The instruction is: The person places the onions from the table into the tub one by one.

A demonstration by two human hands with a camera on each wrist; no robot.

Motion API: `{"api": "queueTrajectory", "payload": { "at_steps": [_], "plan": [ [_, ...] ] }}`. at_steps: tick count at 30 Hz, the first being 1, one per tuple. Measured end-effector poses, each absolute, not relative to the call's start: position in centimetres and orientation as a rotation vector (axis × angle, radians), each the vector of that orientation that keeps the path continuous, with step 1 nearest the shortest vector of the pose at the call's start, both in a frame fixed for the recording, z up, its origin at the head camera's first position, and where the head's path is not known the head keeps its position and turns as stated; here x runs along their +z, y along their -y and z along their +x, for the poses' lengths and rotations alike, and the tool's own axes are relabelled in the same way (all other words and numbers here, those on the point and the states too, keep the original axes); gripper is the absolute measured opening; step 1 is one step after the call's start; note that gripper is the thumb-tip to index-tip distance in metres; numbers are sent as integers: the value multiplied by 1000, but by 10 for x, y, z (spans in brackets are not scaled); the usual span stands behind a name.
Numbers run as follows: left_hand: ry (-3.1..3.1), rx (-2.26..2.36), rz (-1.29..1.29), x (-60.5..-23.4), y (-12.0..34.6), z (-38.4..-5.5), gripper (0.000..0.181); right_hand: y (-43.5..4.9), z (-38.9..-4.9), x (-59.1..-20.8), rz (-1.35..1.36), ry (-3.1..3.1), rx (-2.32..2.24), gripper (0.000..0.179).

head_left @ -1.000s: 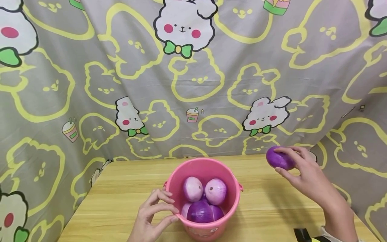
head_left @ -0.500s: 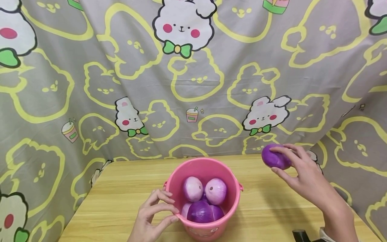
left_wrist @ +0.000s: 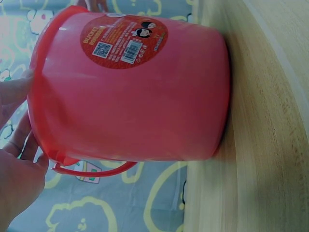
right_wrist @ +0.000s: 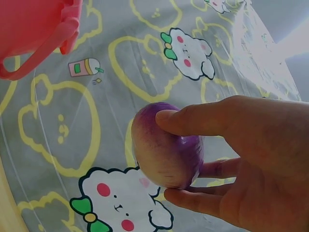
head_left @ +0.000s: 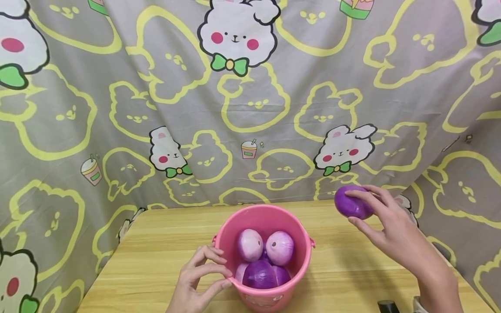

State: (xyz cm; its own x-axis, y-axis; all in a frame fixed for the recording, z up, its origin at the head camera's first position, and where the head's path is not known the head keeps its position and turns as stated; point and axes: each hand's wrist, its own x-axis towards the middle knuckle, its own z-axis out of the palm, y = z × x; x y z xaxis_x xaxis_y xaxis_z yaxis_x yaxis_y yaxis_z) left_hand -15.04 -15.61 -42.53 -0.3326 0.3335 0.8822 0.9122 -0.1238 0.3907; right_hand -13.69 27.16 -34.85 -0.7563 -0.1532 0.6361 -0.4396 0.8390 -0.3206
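My left hand (head_left: 199, 278) holds the rim of a pink bucket (head_left: 270, 300) at its left side, fingers and thumb at the edge. Inside lie several purple onions (head_left: 260, 274), two of them paler with a small brown spot. To the right of the bucket, my right hand (head_left: 395, 226) grips another purple onion (head_left: 348, 204) between thumb and fingers, raised above the table. In the right wrist view this onion (right_wrist: 161, 147) is pale on one side and glossy purple on the other. The left wrist view shows the bucket's label (left_wrist: 123, 41) and hanging handle (left_wrist: 104, 171).
The bucket stands on a light wooden table (head_left: 156, 243). A grey curtain (head_left: 274, 108) printed with yellow outlines and white cartoon animals hangs close behind the table and along its sides. A dark object (head_left: 387, 306) shows at the bottom edge, near the right forearm.
My right hand has drifted slightly left toward the bucket, with the onion in its grip. The left hand and the bucket have stayed in place.
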Motion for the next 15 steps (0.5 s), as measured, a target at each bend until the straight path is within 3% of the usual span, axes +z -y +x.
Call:
{"api": "queueTrajectory", "payload": {
  "at_steps": [15],
  "plan": [
    [1625,-1477,-1399,-427,156,-153,25,-261,-131,-343,442,2368,596,63]
  ]
}}
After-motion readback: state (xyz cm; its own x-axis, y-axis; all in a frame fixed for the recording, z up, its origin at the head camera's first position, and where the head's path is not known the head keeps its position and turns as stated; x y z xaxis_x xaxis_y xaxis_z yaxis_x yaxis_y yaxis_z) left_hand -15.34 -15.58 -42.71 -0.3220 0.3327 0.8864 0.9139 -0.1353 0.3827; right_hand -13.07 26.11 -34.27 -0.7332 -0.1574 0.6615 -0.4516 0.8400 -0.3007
